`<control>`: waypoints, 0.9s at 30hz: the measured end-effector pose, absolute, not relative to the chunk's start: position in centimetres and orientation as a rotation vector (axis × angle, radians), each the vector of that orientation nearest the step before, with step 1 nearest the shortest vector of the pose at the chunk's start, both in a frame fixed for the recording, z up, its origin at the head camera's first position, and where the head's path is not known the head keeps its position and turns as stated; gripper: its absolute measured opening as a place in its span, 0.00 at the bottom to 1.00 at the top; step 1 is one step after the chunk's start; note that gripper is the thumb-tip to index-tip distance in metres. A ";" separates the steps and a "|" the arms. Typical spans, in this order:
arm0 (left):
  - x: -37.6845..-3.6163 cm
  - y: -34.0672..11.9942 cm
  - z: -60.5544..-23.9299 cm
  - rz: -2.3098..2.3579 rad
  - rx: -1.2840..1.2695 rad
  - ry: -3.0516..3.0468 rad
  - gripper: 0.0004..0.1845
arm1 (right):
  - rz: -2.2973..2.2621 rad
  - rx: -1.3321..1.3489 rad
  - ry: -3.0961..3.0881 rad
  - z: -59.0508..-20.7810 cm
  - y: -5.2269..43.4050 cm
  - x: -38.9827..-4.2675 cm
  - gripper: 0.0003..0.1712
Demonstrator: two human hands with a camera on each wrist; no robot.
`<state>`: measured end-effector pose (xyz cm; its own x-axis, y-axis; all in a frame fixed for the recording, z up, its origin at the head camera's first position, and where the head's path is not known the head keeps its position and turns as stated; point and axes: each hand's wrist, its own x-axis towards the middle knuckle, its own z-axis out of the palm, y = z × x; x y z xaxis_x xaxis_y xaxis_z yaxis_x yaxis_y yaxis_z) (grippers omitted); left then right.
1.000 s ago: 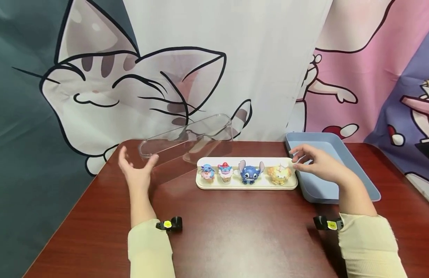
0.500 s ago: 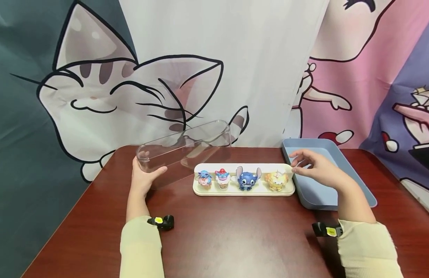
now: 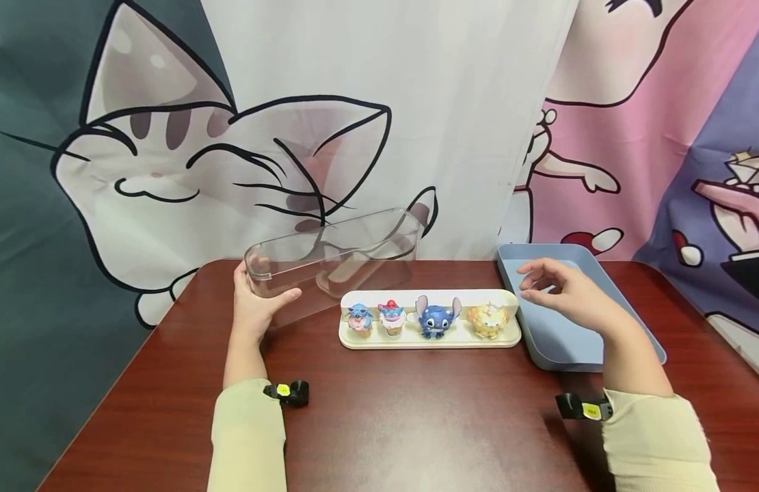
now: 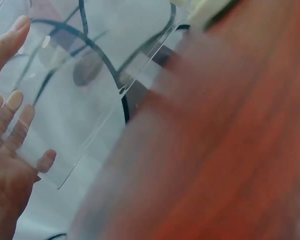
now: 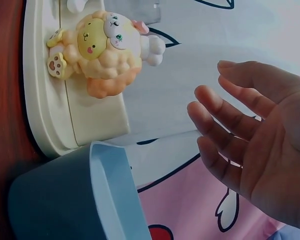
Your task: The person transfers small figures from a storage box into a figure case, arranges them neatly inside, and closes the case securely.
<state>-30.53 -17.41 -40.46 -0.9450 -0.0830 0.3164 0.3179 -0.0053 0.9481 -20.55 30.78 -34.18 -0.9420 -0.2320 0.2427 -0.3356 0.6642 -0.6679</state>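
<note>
Four small figurines are lined up on a cream tray [image 3: 429,339] that lies on the dark red surface [image 3: 416,424]: a blue one with sunglasses [image 3: 359,318], one with a red cap [image 3: 391,316], a big-eared blue figurine [image 3: 437,317] and a yellow fluffy figurine [image 3: 488,320]. A clear plastic cover [image 3: 336,254] is held tilted above the surface, behind and to the left of the tray, and its left end is gripped by the left hand [image 3: 256,307], with the thumb curled round the near edge and the fingers seen through the plastic in the left wrist view. The right hand [image 3: 567,294] is held in the air just beside the tray's right end, above the near edge of a blue bin [image 3: 626,328]; its grip is loose, the fingers lightly bent and spread, and nothing is touched by it. The yellow fluffy figurine is the one nearest to it.
</note>
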 end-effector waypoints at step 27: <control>-27.9 -8.4 -33.3 -2.228 -0.999 -1.502 0.51 | 1.805 0.667 -1.930 -32.7 27.2 -20.6 0.48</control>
<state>-27.86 -8.44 -33.35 -0.7241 0.1478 0.6737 0.5692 -0.4236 0.7047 -20.64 27.17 -32.73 -0.8001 -0.0639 0.5965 -0.5994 0.0455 -0.7991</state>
